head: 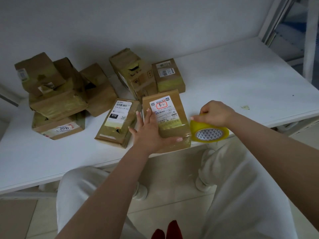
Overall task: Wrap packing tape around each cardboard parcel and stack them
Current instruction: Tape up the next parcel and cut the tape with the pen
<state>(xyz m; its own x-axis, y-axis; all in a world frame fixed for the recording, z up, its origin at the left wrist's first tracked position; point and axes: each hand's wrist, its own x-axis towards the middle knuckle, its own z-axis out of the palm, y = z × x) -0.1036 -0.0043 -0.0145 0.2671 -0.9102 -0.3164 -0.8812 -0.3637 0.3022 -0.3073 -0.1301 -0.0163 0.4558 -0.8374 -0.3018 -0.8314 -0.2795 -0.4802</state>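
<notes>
Head view: white table bearing cardboard parcels, against a white wall.

bare forearms, loose white trousers, red shoes.

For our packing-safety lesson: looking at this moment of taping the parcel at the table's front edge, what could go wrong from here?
1. The parcel overhangs the table edge; only the flat left hand steadies it, so a pull from the tape roll in the right hand might tip or slide it off.
2. The leaning pile of parcels at the far left looks unstable; stacking more there may topple it.
</notes>
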